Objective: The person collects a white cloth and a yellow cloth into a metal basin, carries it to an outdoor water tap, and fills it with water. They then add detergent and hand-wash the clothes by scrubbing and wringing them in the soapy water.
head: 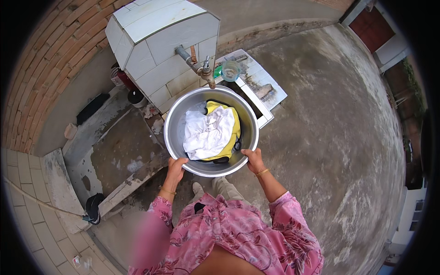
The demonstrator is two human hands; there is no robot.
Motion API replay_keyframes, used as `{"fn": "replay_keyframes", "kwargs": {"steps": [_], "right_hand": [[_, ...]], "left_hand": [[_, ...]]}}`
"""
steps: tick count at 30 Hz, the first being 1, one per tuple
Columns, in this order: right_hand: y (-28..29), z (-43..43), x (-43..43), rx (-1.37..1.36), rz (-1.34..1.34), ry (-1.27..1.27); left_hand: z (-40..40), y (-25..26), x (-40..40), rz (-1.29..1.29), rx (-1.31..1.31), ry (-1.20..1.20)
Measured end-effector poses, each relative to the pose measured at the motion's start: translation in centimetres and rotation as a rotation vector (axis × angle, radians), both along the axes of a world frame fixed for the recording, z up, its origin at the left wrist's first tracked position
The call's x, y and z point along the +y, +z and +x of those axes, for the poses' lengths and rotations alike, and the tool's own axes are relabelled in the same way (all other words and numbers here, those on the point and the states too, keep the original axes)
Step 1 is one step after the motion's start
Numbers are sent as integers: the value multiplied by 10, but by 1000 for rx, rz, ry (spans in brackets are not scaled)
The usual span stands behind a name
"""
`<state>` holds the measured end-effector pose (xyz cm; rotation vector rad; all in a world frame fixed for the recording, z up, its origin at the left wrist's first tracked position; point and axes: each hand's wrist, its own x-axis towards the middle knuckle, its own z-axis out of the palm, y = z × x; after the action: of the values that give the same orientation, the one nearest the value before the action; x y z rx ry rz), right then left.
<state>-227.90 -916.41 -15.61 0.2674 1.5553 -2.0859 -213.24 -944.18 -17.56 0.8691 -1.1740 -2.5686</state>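
Observation:
A wide round metal basin (213, 172) is held in front of me at its near rim. My left hand (176, 167) grips the rim on the left, thumb over the edge. On the right, my right hand (253, 159) does the same. Inside lie a crumpled white cloth (209, 132) and, partly beneath it, a yellow cloth (236, 129) with dark trim. Some water appears to show beside the cloths. Just past the basin's far rim, a metal tap (206, 73) juts out on a pipe; whether water runs from it, I cannot tell.
The tap comes out of a white-tiled block (172, 44). A clear tub (230, 71) stands on a tiled ledge (275, 98) at right. To the left is a low concrete trough (123, 151), with a dark shoe-like item (93, 208) on its edge. Concrete floor (323, 137) spreads rightward.

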Motion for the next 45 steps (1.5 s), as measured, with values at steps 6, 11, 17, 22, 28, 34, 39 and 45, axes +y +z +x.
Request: {"fn": "replay_keyframes", "kwargs": {"steps": [6,11,17,22,28,34,39,45], "right_hand": [[-24,-78,-11,-51,63,-6],[-39,-113,-17,-83,118,-81],[-66,-140,-5,-110,129,-40],[-59,-142,-10,-9,144,-43],[-37,-173,9,776,988,-23],[138,-173,-132,1031,393,284],[173,-147,-206,1111,531,308],[184,-150,-213,1158,584,371]], "left_hand": [[-74,-20,-7,46,-24,-5],[-108,-38,-3,33,-51,30],[-136,-41,1,18,-120,28],[-137,-50,1,3,-154,47],[-141,-40,-2,-116,-206,66],[-129,-2,-27,-1146,-254,95],[-152,24,-4,-1617,21,-234],[-186,-8,6,-1609,-33,-833]]}}
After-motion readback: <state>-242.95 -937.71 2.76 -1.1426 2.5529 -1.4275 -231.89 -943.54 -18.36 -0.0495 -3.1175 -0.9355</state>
